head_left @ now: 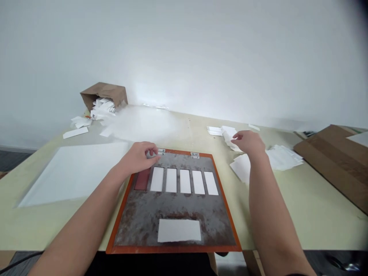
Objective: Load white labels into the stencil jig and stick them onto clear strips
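Note:
A flat metal plate (175, 205) in an orange-brown frame (172, 250) lies before me, hinged at its far edge. Five of its slots in the row hold white slips (185, 181); the leftmost slot (142, 180) shows a reddish base. Over the plate's far left corner is my left hand (142, 155), fingers curled toward the thumb, with a whitish bit by the fingertips. My right hand (248, 142) is at the loose white paper pieces (229, 134) right of the plate, its fingers bent in at their edge. Whatever it pinches is unclear. One wider white card (179, 230) sits at the plate's near side.
A tipped cardboard box (119, 96) spills white slips at the back left. White sheets (71, 168) cover the table's left side. More paper pieces (283, 157) lie right of my right arm, beside a large brown carton (336, 161). A wall stands behind.

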A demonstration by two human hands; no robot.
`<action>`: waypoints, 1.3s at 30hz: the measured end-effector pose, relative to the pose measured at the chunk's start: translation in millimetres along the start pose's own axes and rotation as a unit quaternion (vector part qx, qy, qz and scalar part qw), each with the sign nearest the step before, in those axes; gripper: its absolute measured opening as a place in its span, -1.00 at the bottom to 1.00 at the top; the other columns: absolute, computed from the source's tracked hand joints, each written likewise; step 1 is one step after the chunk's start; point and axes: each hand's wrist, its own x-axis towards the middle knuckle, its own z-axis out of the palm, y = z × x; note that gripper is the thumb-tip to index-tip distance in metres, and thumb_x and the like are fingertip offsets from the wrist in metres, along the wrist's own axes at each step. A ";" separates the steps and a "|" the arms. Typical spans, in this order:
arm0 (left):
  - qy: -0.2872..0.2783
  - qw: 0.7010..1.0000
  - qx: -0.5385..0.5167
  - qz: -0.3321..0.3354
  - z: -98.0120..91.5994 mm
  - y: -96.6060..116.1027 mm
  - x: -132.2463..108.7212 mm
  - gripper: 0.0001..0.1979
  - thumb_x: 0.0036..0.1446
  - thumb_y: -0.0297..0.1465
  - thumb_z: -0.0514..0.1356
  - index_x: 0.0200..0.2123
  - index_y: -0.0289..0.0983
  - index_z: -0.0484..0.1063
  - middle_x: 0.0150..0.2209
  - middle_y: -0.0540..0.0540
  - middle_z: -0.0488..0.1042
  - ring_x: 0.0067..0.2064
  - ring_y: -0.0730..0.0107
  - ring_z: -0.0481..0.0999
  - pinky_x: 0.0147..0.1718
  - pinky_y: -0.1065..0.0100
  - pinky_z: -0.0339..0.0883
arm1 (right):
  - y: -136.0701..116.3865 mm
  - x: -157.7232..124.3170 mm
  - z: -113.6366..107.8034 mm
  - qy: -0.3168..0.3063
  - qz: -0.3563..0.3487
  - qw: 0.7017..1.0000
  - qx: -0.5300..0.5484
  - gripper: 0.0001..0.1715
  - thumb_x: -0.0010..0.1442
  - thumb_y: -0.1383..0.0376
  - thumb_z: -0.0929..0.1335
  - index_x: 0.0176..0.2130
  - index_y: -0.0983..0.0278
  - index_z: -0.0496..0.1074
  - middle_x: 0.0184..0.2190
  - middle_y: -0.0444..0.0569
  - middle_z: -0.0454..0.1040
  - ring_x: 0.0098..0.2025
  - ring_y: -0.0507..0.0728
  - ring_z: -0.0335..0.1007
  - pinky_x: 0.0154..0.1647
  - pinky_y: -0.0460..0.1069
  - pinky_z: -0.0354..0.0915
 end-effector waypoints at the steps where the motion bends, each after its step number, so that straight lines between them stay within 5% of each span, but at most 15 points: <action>1: 0.002 1.000 0.003 0.001 0.6 -0.9 0.4 -0.77 0.07 -0.18 0.20 -0.41 -0.22 0.47 -0.45 -0.02 0.48 -0.44 0.38 0.38 -0.41 0.38 0.24 | 13.0 4.7 -2.8 -0.001 0.018 1.000 -0.010 -0.75 0.02 0.30 0.43 -0.22 0.22 0.59 -0.17 0.08 0.58 -0.15 0.26 0.48 -0.25 0.09 0.30; 7: 0.001 1.000 0.012 -0.007 4.8 -4.6 2.1 -0.74 0.07 -0.16 0.18 -0.42 -0.23 0.49 -0.48 0.00 0.44 -0.45 0.39 0.36 -0.42 0.38 0.23 | 57.2 13.9 -5.4 -0.068 0.010 0.997 -0.034 -0.86 -0.06 0.30 0.49 -0.37 0.18 0.60 -0.26 -0.06 0.61 -0.20 0.14 0.50 -0.28 -0.03 0.33; 15: -0.001 1.000 0.001 -0.020 11.0 -11.2 2.3 -0.70 0.07 -0.12 0.16 -0.41 -0.23 0.50 -0.49 0.00 0.43 -0.46 0.39 0.33 -0.41 0.35 0.23 | 33.7 22.3 19.9 -0.093 0.014 0.988 -0.126 -0.74 -0.12 0.25 0.56 -0.33 0.18 0.60 -0.21 0.04 0.58 -0.18 0.24 0.53 -0.20 0.08 0.41; 22: -0.002 1.000 -0.006 -0.021 8.0 -10.3 0.4 -0.70 0.08 -0.11 0.18 -0.40 -0.23 0.51 -0.47 -0.01 0.45 -0.45 0.39 0.35 -0.42 0.35 0.24 | 25.9 20.0 26.6 -0.105 0.025 0.976 -0.187 -0.63 0.31 0.10 0.37 0.00 0.29 0.44 -0.02 0.02 0.48 -0.05 0.13 0.45 -0.02 0.15 0.42; 28: 0.001 1.000 -0.008 -0.012 8.8 -11.5 0.3 -0.69 0.09 -0.11 0.18 -0.40 -0.23 0.52 -0.48 -0.01 0.45 -0.45 0.39 0.36 -0.42 0.36 0.24 | 26.1 16.0 20.6 -0.084 0.004 0.980 -0.180 -0.73 0.07 0.24 0.50 -0.17 0.21 0.58 -0.09 0.10 0.53 -0.09 0.27 0.51 -0.13 0.13 0.41; 32: 0.000 1.000 -0.015 -0.019 8.2 -9.0 0.6 -0.71 0.09 -0.13 0.17 -0.41 -0.23 0.52 -0.48 -0.01 0.45 -0.45 0.38 0.37 -0.43 0.36 0.24 | 7.0 20.9 18.3 -0.064 -0.055 0.983 -0.161 -0.77 0.21 0.14 0.41 -0.13 0.11 0.57 -0.03 0.03 0.52 -0.02 0.24 0.48 -0.09 0.10 0.41; 39: 0.013 1.000 -0.005 0.008 8.6 -8.0 -0.6 -0.74 0.12 -0.19 0.15 -0.43 -0.23 0.50 -0.48 0.00 0.48 -0.45 0.39 0.39 -0.40 0.37 0.24 | -46.5 67.5 35.7 -0.067 -0.134 0.976 -0.157 -0.59 0.34 0.13 0.35 0.10 0.26 0.39 0.11 0.06 0.41 0.05 0.18 0.41 0.07 0.20 0.40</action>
